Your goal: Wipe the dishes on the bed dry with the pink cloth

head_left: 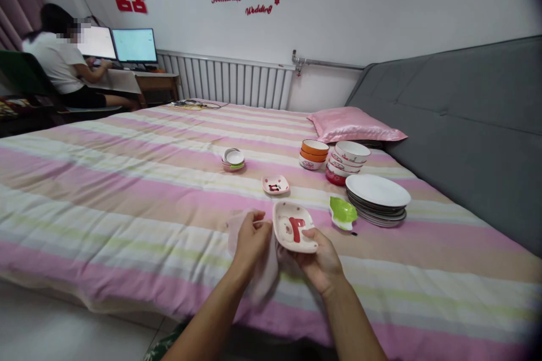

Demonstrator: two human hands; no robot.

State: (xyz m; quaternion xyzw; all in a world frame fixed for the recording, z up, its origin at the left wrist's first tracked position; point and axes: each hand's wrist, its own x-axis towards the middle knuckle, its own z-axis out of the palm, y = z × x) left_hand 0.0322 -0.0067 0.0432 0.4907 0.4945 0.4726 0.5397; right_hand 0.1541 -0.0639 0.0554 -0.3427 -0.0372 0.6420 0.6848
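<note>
My right hand [319, 256] grips a small white dish with a red figure [293, 227] from below, tilted toward me above the bed's near edge. My left hand [250, 240] is closed on a pale pink cloth [265, 271], which hangs down between both hands and touches the dish's left side. Just beyond lie a small white dish with a red and black print [275, 184] and a green leaf-shaped dish [342, 212].
On the striped bedspread [127, 192] sit a stack of white plates [377, 198], stacked red-and-white bowls [346, 161], orange bowls [314, 154], little cups [233, 159] and a pink pillow [353, 125]. A grey headboard [466, 124] runs along the right. A person [63, 62] sits at a desk far left.
</note>
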